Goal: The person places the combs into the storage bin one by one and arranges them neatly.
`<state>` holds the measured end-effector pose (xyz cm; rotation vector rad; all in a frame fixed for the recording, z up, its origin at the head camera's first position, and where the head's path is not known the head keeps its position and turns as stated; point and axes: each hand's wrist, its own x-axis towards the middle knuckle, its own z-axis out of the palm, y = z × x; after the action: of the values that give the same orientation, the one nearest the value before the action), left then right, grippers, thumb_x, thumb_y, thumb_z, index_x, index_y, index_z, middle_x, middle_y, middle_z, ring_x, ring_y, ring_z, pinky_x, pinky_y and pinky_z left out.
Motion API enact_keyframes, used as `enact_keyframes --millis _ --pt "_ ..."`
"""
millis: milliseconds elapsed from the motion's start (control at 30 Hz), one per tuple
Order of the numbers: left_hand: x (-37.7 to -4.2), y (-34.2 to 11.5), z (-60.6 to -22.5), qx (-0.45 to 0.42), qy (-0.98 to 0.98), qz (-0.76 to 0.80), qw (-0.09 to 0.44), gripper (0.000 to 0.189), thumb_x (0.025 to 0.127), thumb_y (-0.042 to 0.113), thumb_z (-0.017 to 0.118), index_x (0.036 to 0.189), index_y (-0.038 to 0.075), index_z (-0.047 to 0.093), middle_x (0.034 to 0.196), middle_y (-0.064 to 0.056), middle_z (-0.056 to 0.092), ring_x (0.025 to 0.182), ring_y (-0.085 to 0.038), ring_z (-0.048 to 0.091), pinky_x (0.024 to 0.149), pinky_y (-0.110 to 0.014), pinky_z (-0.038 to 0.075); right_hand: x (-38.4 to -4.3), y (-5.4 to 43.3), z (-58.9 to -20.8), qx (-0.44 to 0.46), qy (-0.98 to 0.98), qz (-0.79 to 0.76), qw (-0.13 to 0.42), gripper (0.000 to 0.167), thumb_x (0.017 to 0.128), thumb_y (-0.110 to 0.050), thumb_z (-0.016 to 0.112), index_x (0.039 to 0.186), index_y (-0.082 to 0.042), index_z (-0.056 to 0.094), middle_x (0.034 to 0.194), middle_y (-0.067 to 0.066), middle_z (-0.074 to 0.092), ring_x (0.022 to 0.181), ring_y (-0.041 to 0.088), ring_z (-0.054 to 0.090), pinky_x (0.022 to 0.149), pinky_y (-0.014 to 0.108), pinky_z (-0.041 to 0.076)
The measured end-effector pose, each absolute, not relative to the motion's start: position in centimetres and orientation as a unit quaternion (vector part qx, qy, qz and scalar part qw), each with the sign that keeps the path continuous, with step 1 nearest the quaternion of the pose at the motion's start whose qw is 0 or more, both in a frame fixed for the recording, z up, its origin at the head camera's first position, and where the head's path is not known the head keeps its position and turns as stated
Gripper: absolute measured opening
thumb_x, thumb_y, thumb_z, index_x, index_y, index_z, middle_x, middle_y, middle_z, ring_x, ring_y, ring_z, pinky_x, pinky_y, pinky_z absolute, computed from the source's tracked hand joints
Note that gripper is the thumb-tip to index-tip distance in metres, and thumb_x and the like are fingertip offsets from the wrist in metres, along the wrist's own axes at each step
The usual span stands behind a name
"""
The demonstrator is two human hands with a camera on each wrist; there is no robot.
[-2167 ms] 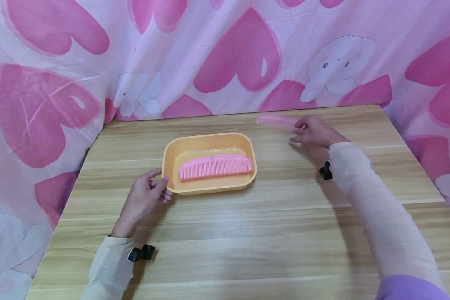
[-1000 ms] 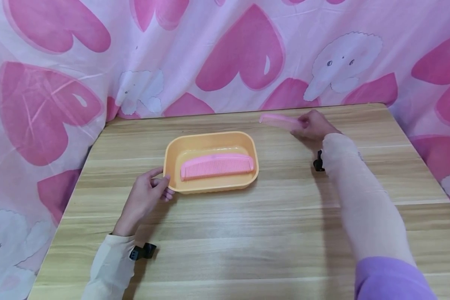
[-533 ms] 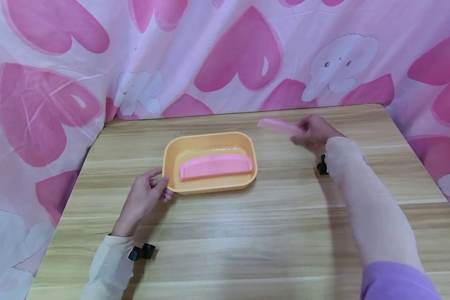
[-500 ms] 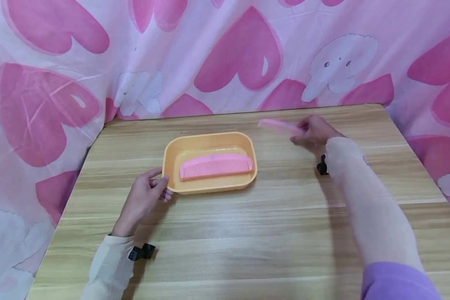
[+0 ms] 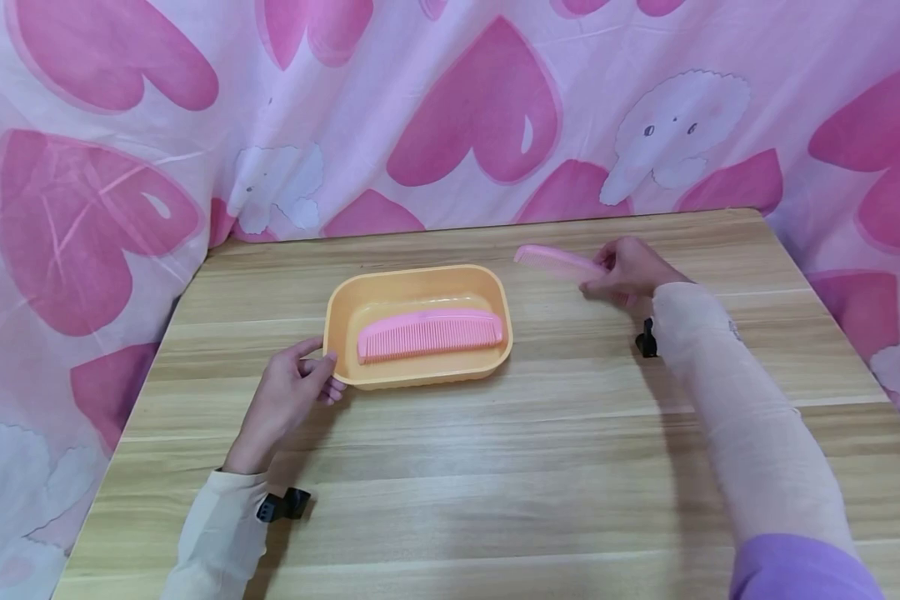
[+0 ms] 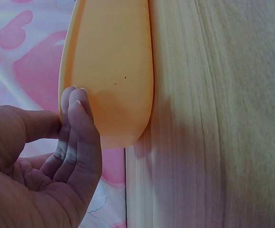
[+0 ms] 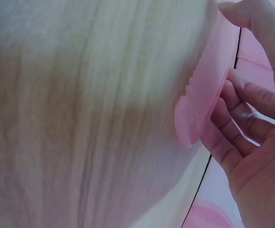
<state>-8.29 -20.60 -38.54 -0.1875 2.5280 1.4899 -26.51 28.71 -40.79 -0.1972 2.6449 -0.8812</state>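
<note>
A yellow-orange rectangular plastic basin (image 5: 412, 285) stands on the table, with a pink comb (image 5: 429, 335) lying inside, teeth toward the near side. My left hand (image 5: 285, 396) pinches the basin's near left corner; in the left wrist view the thumb is at the rim and the fingers (image 6: 82, 142) are against the outer wall. To the right of the basin, my right hand (image 5: 633, 268) holds a second pink comb (image 5: 558, 260) by its right end, its free end pointing left. Seen from the right wrist, this comb (image 7: 206, 90) lies between thumb and fingers, close to the wooden surface.
The wood-grain table (image 5: 450, 483) extends toward the near side and right. A pink curtain (image 5: 450, 108) with hearts and white cartoon animals hangs along the back and both sides. Small black cameras (image 5: 285, 505) are strapped at the wrists.
My right hand and its comb have shifted slightly toward the near side, and the comb's tilt has changed a little. The left hand, the basin and the comb inside it stay put.
</note>
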Motion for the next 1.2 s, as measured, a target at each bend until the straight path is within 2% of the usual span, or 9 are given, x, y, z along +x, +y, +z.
enact_keyframes --millis 333,633,833,1200 --pt "-8.3 -20.6 -38.5 -0.068 0.858 0.499 0.102 0.044 0.107 0.014 0.052 0.146 -0.005 0.045 0.083 -0.014 0.072 0.07 -0.019 0.069 0.063 -0.029 0.062 -26.3 28.2 -39.8 -0.087 0.939 -0.294 0.158 0.055 0.078 -0.032 0.089 0.112 0.004 0.067 0.102 0.017 0.064 0.089 0.029 0.055 0.071 0.032 0.051" --pt "-8.3 -20.6 -38.1 -0.063 0.854 0.507 0.099 0.047 0.107 0.014 0.052 0.148 -0.006 0.042 0.084 -0.016 0.072 0.069 -0.017 0.069 0.063 -0.028 0.062 -25.7 26.9 -37.7 -0.135 0.947 -0.271 0.112 0.048 0.077 -0.028 0.089 0.107 0.004 0.07 0.1 0.016 0.066 0.087 0.027 0.058 0.07 0.031 0.05" --pt "-8.2 -20.5 -38.0 -0.062 0.854 0.508 0.098 0.047 0.107 0.014 0.052 0.148 -0.007 0.041 0.085 -0.017 0.072 0.069 -0.016 0.068 0.063 -0.028 0.062 -25.1 25.7 -36.2 -0.177 0.948 -0.255 0.069 0.044 0.074 -0.027 0.089 0.101 0.003 0.071 0.095 0.015 0.068 0.086 0.027 0.06 0.072 0.034 0.05" --pt "-8.2 -20.5 -38.3 -0.067 0.856 0.503 0.096 0.046 0.107 0.013 0.052 0.147 -0.007 0.043 0.083 -0.015 0.071 0.069 -0.017 0.069 0.063 -0.029 0.062 -23.9 22.3 -33.9 -0.224 0.941 -0.248 0.045 0.043 0.071 -0.023 0.09 0.101 0.001 0.072 0.094 0.012 0.068 0.083 0.024 0.059 0.068 0.034 0.049"
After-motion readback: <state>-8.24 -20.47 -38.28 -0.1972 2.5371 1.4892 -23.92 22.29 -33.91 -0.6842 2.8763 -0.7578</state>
